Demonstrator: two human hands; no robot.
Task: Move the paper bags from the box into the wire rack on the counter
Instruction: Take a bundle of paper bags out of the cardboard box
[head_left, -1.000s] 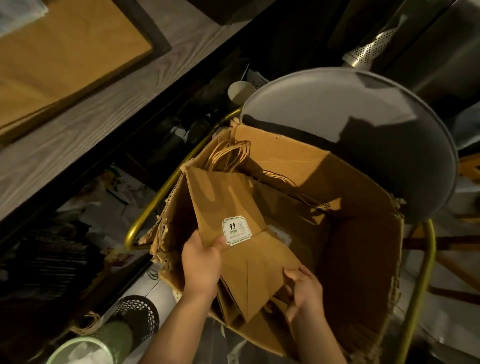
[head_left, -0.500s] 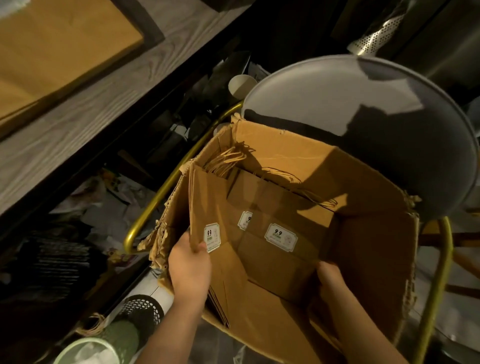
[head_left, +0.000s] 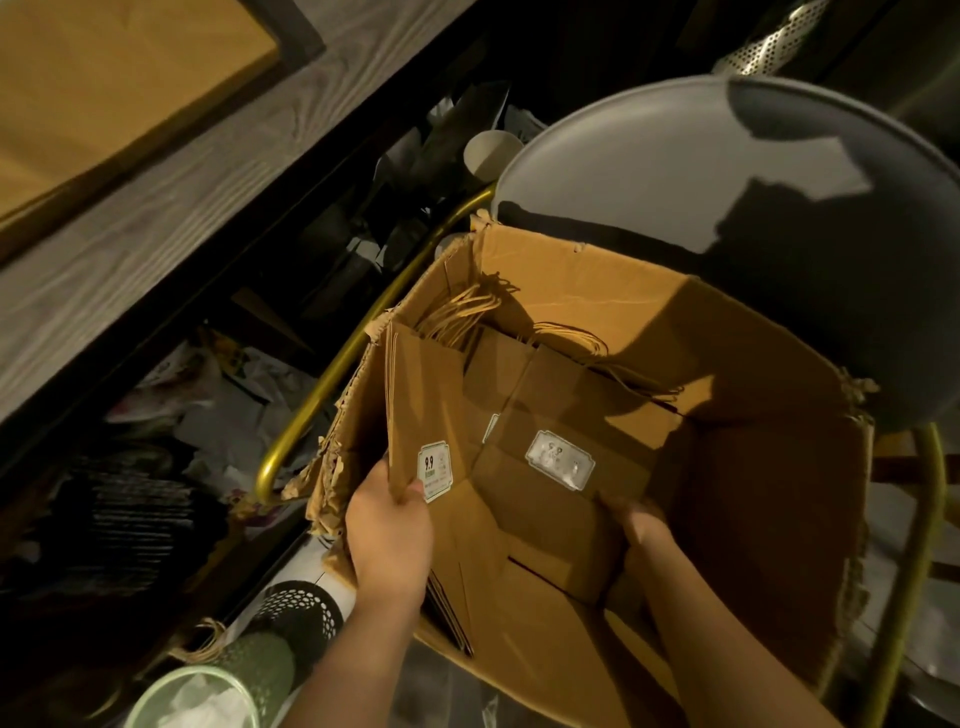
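We see the left hand (head_left: 389, 530) pinching an upright stack of bags (head_left: 423, 405) between thumb and fingers, close to the left wall of the box (head_left: 769, 493). The right hand (head_left: 641, 525) reaches the near edge of the flat bags (head_left: 561, 499) lying deeper inside; its fingers are hidden, so we cannot tell its grip. The box sits between a chair's (head_left: 701, 171) arms, beside the counter (head_left: 156, 234).

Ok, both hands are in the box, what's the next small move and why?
Probably curl the right hand round the near edge of the flat bag and lift it toward the upright stack that the left hand grips by the box wall. That hand is at the edge, its grip hidden.
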